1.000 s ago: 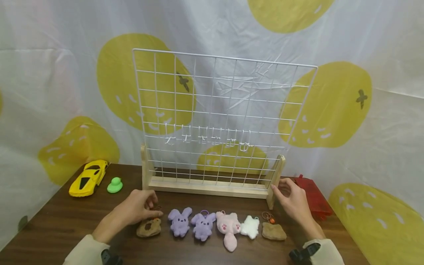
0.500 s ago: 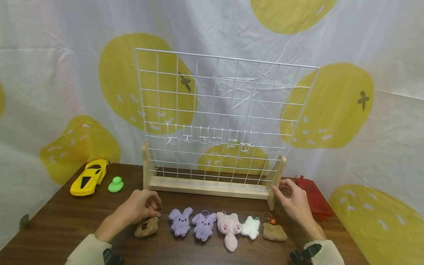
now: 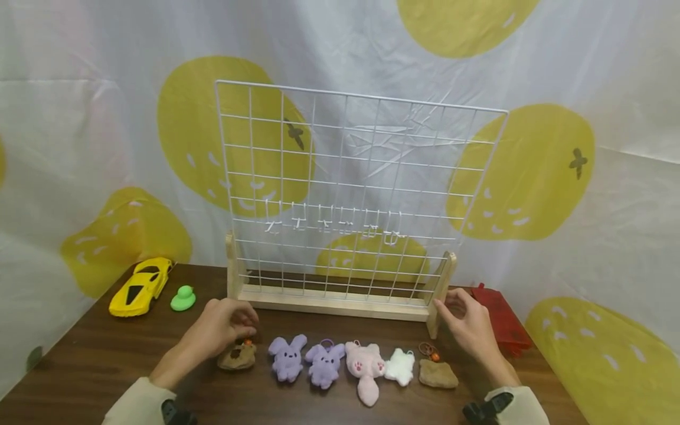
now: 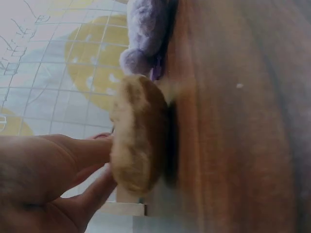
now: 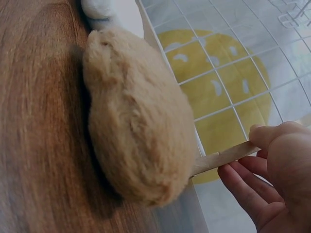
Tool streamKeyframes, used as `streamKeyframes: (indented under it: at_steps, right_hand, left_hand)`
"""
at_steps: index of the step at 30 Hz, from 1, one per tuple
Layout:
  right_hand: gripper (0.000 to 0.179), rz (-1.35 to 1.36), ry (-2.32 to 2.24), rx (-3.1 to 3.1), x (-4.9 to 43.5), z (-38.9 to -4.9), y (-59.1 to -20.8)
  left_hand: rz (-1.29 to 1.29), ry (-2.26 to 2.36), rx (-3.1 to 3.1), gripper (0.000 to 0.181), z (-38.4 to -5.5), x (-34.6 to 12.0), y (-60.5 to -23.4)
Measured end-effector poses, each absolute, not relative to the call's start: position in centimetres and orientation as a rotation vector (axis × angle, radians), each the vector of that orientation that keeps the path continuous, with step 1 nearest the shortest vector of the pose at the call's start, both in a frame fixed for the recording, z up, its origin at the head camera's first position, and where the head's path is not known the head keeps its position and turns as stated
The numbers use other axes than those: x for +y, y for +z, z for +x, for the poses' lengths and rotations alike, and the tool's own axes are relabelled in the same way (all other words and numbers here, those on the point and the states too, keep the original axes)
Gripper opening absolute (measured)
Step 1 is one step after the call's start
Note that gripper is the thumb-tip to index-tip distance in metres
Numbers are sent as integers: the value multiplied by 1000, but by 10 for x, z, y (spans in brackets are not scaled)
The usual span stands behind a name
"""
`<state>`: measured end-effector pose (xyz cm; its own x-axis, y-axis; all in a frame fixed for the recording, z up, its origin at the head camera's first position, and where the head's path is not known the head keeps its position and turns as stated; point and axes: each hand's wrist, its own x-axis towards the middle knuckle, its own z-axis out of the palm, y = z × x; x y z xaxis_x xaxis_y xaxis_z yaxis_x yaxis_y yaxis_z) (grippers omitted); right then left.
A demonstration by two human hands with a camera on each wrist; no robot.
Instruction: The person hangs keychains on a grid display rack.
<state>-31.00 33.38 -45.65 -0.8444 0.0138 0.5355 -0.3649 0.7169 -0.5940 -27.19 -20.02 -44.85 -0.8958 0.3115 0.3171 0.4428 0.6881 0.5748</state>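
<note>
My left hand [image 3: 225, 321] pinches the top of a brown plush keychain [image 3: 237, 358] at the left end of a row. An orange bead [image 3: 248, 342] shows just below the fingers; the loop is hidden by them. In the left wrist view the brown plush [image 4: 138, 136] hangs close over the table, a dark shadow beside it. My right hand [image 3: 468, 319] grips the right wooden upright [image 3: 441, 294] of a white wire grid rack [image 3: 345, 156], thumb in front and fingers behind. Near it lies a second brown plush [image 3: 438, 374], seen large in the right wrist view.
Between the brown plushes lie two purple bunny plushes [image 3: 287, 358], a pink plush [image 3: 366, 369] and a white star-like plush [image 3: 400, 366]. Several white hooks [image 3: 325, 221] hang on the grid. A yellow toy car [image 3: 140, 287] and green duck [image 3: 183, 298] stand left, a red pouch [image 3: 502, 321] right.
My left hand has closed on the top of the left brown plush and drawn it slightly up and back. The right hand has stayed at the upright.
</note>
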Motion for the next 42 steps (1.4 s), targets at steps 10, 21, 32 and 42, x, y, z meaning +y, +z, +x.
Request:
streamKeyframes:
  at_steps: [10,21,32,42]
  right_hand:
    - [18,263,990,-2403,333,-310,-457]
    - [18,266,1008,-2395,332,-310,-457]
    - [19,247,1021,-2392,333,-310,-459]
    - [18,259,1035,-2380,332,-310,-459]
  left_hand:
    - [-502,-1035,-2484,15,-277,-195,-416]
    - [-483,-1235,-2080,17,-285,-179,-374]
    - [-481,-1424,-1763,15,-285,-164,-350]
    - [-347,-1482,-1687,20,-291,-153,-344]
